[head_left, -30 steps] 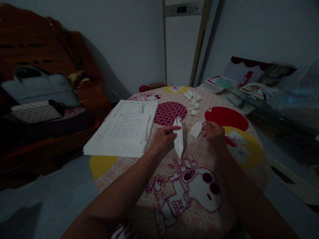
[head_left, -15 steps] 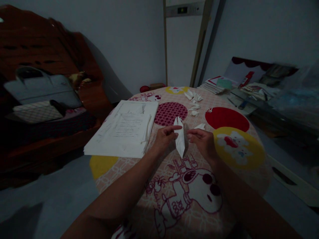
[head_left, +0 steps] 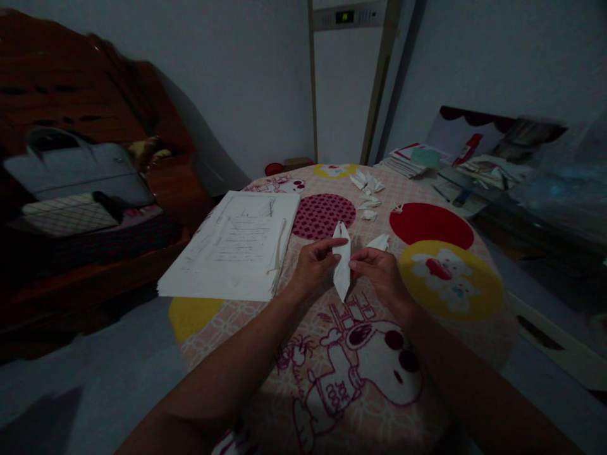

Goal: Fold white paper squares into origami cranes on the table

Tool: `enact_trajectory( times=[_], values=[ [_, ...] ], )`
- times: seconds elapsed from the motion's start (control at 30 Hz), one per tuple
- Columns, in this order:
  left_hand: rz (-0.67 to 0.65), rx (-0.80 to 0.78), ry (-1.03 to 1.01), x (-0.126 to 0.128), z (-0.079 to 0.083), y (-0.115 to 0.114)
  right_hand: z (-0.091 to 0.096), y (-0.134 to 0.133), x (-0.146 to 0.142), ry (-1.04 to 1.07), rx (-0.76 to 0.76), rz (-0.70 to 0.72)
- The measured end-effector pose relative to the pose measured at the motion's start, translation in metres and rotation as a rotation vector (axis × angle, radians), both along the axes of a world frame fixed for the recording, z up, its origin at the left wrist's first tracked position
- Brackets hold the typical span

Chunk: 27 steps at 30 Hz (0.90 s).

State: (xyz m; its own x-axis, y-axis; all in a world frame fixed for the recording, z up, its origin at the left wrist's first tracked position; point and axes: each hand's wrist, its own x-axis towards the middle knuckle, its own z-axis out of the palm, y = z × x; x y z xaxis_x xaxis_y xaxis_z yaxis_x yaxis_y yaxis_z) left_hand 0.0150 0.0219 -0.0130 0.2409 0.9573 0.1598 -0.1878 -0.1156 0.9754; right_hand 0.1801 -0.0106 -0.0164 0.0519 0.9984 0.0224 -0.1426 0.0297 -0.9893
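Observation:
A narrow white folded paper (head_left: 342,272), pointed at both ends, is held upright above the table in front of me. My left hand (head_left: 314,262) pinches it from the left, the index finger lying across its face and the thumb below. From the right, my right hand (head_left: 378,270) has thumb and fingertips closed at the paper's edge. Just beyond my right hand another white folded paper (head_left: 379,241) lies on the cloth, partly hidden. Farther back are several small white folded pieces (head_left: 368,183).
A round table (head_left: 265,379) bears a patterned cloth. To the left lies a thick stack of printed sheets (head_left: 227,253). Past the right edge stands a glass-topped table (head_left: 478,196) with papers and a red bottle (head_left: 469,150). A wooden bench (head_left: 165,189) holding bags is at the left.
My right hand has moved left, from just beside the folded paper to its right edge, and now grips it. My left hand keeps its pinch.

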Motion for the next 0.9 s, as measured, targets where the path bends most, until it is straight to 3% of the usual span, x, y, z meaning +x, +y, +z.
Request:
enact_trajectory(
  times=[0.17,0.33,0.53,0.73,0.9],
  values=[
    [-0.037,0.043,-0.001,0.0004,0.0011,-0.0009,0.0002,-0.0007,-0.0005,-0.005,-0.002,0.031],
    [-0.149,0.021,-0.156,0.0028,-0.0024,0.0011,0.0011,-0.0015,0.0004,-0.023,0.012,0.024],
    [-0.027,-0.02,-0.17,0.0058,-0.0037,0.0003,0.0024,-0.0022,0.0008,-0.052,0.034,-0.065],
    [-0.02,-0.038,-0.035,0.0058,-0.0025,-0.0022,0.0007,-0.0007,0.0025,-0.091,0.1,-0.129],
    [0.077,0.125,0.107,0.0018,-0.0041,0.0005,-0.0002,0.0002,0.006,-0.186,0.162,-0.125]
  ],
)
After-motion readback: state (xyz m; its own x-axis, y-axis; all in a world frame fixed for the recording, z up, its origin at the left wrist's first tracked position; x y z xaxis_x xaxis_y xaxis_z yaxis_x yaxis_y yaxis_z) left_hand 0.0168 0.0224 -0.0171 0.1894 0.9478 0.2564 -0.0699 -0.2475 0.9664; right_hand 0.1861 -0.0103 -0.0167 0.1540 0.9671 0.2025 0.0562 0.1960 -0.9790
